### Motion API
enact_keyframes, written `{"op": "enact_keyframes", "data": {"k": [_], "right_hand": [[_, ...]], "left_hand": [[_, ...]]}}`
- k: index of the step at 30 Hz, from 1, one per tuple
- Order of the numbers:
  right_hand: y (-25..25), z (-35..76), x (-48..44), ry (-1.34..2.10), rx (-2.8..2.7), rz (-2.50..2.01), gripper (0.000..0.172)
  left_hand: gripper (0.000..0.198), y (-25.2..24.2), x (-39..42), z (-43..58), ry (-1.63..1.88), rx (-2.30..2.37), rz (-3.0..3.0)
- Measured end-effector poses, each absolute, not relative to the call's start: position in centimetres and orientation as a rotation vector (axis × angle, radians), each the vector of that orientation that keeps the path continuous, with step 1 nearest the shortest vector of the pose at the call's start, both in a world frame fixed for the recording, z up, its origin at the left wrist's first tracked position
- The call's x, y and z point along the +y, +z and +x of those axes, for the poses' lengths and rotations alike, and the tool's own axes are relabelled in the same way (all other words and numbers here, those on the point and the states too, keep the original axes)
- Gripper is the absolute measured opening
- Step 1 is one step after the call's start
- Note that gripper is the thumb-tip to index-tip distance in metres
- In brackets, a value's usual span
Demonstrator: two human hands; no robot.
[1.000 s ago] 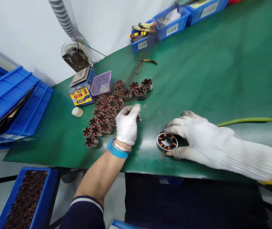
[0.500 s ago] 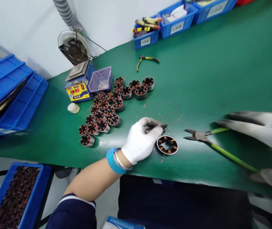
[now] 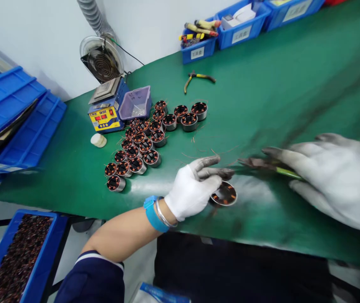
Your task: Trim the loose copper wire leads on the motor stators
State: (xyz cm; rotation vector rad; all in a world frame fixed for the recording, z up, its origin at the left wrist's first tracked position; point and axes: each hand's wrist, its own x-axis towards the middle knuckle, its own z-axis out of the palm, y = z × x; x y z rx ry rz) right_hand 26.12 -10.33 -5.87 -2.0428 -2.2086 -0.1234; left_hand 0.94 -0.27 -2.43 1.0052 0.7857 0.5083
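A ring-shaped motor stator [image 3: 224, 194], a metal ring with copper windings, sits near the front of the green table. My left hand [image 3: 197, 183], in a white glove with dirty fingertips, is at its left rim. Its index and middle fingers stretch out apart above the far rim, and the thumb lies against the near left side. On the right, my gloved right hand [image 3: 328, 176] is closed around green-handled diagonal cutters [image 3: 258, 163], whose jaws point toward the stator's thin wires. Motion blurs the cutters, and the hand hides most of their handles.
Several more stators [image 3: 135, 164] stand in rows to the left. Behind them are a purple tray [image 3: 135, 103] and a blue-yellow heating unit [image 3: 105, 120]. Yellow-handled pliers [image 3: 198, 78] lie farther back, before blue tool bins [image 3: 198, 52]. Loose copper wires lie mid-table.
My right hand has moved left and closed the spread cutter handles, bringing the jaws closer to the stator. My left hand's index and middle fingers have straightened from a pinch. The view has shifted slightly.
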Motion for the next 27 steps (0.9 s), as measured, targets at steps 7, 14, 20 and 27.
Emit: {"op": "enact_keyframes", "data": {"k": [7,14,20,27], "right_hand": [[-3.3,24.7,-10.5,-0.485,-2.380,-1.795,0.044],[-1.9,22.9,-9.9,-0.650,-2.469,-1.850,0.045],[-1.6,22.3,-9.4,-0.619,-2.485,-1.915,0.038],[-2.5,23.2,-9.8,-0.263,-2.452,-2.173,0.039]], "left_hand": [[0.044,-2.9,-0.1,1.2,0.502,0.774,1.014],[0.046,-2.9,0.0,1.3,0.481,0.812,1.054],[0.047,-3.0,-0.1,1.3,0.507,0.776,1.052],[0.050,-3.2,-0.1,1.4,0.478,0.797,1.092]]}}
